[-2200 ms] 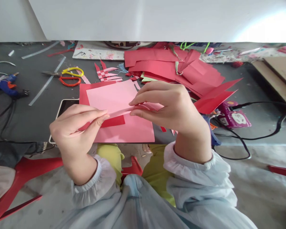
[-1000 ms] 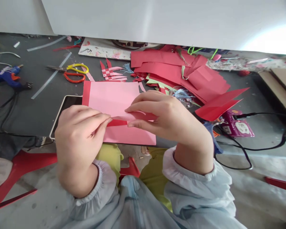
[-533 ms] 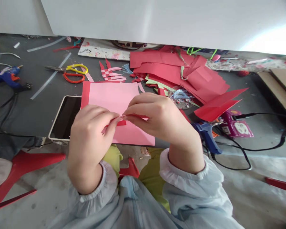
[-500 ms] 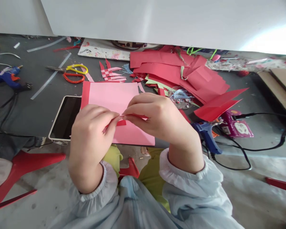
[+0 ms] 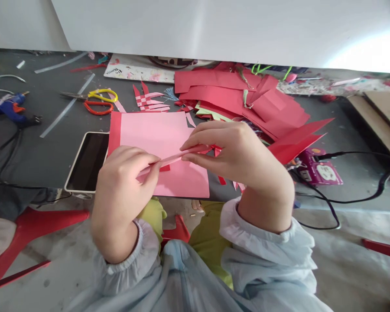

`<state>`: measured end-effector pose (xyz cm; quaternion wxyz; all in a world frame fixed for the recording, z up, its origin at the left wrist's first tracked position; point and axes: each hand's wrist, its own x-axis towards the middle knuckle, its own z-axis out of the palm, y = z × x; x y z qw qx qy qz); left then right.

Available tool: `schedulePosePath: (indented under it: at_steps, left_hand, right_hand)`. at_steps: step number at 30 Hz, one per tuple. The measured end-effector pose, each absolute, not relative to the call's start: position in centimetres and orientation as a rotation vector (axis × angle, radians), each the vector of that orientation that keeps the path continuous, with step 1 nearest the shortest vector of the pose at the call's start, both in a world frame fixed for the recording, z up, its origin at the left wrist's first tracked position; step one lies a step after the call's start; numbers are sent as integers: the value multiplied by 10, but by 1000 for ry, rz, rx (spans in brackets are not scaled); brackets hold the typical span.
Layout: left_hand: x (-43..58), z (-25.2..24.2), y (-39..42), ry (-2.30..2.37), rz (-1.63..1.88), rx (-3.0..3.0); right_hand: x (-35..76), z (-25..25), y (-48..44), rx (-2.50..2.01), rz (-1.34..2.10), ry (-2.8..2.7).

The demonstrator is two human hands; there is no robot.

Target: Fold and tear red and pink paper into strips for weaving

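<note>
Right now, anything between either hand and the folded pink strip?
Nothing visible. The left hand and right hand both pinch the pink strip directly, and the stretch between them is uncovered. The light pink sheet lies beneath, not in between.

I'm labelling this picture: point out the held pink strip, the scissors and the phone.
Held pink strip [image 5: 171, 160]: head view, its visible middle.
Scissors [image 5: 92, 93]: head view, the yellow handle's base.
Phone [image 5: 88, 159]: head view, the dark screen.
</note>
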<state>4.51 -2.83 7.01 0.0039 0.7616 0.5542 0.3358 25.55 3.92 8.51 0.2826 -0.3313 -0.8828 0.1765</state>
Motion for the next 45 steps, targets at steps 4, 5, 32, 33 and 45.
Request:
schedulePosePath:
  at_steps: [4, 5, 32, 33, 45]
  left_hand:
    - [53, 68, -26, 1733, 1049, 2341]
    - [54, 67, -25, 1720, 1054, 2344]
    - [53, 55, -13, 1855, 1177, 1864]
    - [50, 54, -12, 1873, 1172, 1822]
    - [45, 52, -6, 1830, 1105, 1665]
  right_hand:
    - [246, 82, 39, -846, 506, -2393]
    - [244, 81, 40, -841, 511, -2398]
    - [239, 66, 66, -989, 924, -1943]
    - [240, 64, 68, -998, 938, -1924]
    - [223, 59, 68, -1052, 984, -1960]
